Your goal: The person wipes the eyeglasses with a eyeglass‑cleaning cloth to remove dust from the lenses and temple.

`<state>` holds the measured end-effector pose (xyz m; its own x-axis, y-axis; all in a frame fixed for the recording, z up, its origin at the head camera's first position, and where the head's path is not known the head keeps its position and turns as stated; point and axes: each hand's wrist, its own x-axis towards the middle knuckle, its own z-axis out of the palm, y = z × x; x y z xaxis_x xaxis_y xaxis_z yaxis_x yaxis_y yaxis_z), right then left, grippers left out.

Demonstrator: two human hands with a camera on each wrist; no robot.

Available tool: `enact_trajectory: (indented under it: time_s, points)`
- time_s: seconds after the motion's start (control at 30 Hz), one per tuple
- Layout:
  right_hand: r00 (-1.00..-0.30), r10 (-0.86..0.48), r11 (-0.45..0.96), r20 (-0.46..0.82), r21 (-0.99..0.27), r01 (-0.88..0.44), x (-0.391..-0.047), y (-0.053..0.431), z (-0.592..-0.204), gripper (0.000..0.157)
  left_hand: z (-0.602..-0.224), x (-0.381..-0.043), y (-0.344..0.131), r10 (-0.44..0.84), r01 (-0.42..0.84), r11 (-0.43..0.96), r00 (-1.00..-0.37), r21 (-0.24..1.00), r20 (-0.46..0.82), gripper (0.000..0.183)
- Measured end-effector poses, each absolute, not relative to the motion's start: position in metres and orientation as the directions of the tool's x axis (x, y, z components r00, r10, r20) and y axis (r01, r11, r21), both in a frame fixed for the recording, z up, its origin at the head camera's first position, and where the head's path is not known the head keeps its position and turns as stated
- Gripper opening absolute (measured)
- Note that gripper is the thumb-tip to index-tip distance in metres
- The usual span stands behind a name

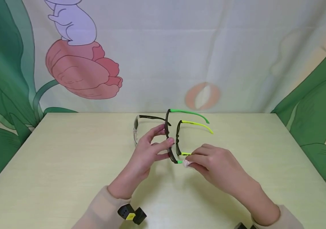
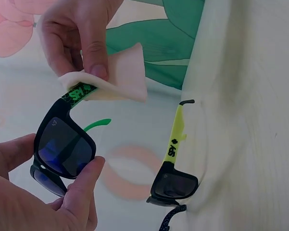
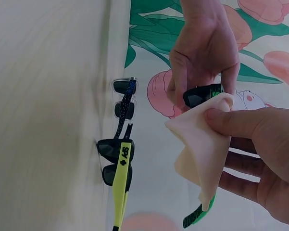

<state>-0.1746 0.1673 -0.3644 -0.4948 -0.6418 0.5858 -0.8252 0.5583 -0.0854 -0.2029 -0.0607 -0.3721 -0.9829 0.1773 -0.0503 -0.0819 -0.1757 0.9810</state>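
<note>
My left hand (image 1: 146,151) holds black sunglasses with green temples (image 2: 65,144) up off the table, its thumb and fingers on the front frame and lenses. Between the thumb and fingers of my right hand (image 1: 217,163) is a pale cleaning cloth (image 3: 202,139). It is folded around one green temple of these sunglasses, close to the SPY lettering in the left wrist view. Part of that temple is hidden by the cloth; its dark and green tip shows below the cloth in the right wrist view.
Black sunglasses with yellow temples (image 3: 120,178) stand on the table (image 1: 65,165) just beyond the held pair. Left of them is a clear-framed pair with dark temples (image 1: 136,124). A printed curtain (image 1: 157,63) hangs behind the table's back edge.
</note>
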Motion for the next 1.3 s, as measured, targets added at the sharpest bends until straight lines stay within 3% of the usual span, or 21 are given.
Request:
enact_trajectory:
  time_s: [0.7, 0.97, 1.3]
  points:
    - [-0.595, -0.580, 0.660, 0.557, -0.108, -0.744, -0.183, 0.208, -0.342, 0.022, -0.369, -0.212, -0.081, 0.239, -0.090, -0.126, -0.969, 0.988, -0.057, 0.062]
    - [-0.684, -0.434, 0.685, 0.587, -0.278, -0.673, -0.189, 0.217, -0.340, 0.020, -0.369, -0.211, -0.080, 0.271, -0.079, -0.073, -0.961, 0.994, -0.056, 0.064]
    - [-0.724, -0.237, 0.768, 0.647, -0.332, -0.548, -0.196, 0.219, -0.342, 0.011, -0.368, -0.206, -0.074, 0.355, -0.076, -0.043, -0.933, 0.996, -0.056, 0.065]
